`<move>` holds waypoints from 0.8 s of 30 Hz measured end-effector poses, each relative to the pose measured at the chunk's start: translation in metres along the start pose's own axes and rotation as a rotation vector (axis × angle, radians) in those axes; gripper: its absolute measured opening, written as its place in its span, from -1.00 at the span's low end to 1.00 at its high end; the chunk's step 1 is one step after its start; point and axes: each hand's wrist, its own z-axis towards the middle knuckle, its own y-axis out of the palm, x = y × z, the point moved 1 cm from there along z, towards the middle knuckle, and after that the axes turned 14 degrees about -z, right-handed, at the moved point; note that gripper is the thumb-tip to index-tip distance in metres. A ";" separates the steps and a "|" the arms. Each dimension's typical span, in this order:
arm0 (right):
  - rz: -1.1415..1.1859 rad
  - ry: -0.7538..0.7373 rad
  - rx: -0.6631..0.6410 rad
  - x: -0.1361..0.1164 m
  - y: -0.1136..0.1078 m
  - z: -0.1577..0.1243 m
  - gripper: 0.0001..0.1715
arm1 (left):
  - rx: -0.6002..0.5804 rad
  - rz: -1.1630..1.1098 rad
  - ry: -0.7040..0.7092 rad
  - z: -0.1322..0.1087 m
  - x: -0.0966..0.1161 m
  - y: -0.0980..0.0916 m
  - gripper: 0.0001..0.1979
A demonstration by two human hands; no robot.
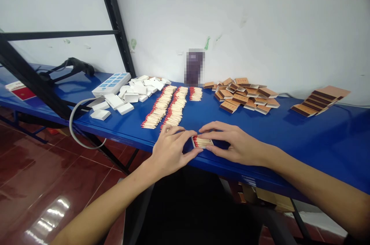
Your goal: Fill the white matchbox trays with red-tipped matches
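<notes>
A small white matchbox tray (202, 142) filled with red-tipped matches sits near the front edge of the blue table (318, 137). My left hand (170, 149) grips its left side with thumb and fingers. My right hand (231, 142) holds its right side, fingers pressed along the tray. Beyond my hands lie long rows of loose matches (169, 107).
A heap of empty white trays (135, 90) and a white power strip (111, 84) lie at the back left. Brown matchbox sleeves (245, 96) are piled at the back right, with a neat row (319, 101) farther right. A black metal frame (115, 17) stands at left.
</notes>
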 end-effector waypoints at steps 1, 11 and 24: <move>-0.001 -0.018 -0.009 0.000 0.001 -0.001 -0.65 | 0.003 -0.006 0.001 0.000 0.000 0.000 -0.69; -0.010 -0.021 0.003 0.000 0.003 -0.001 -0.65 | -0.010 -0.049 0.030 0.001 0.001 -0.001 -0.77; 0.196 0.160 0.068 -0.005 0.004 0.008 -0.81 | -0.021 -0.038 0.018 0.000 0.000 0.000 -0.73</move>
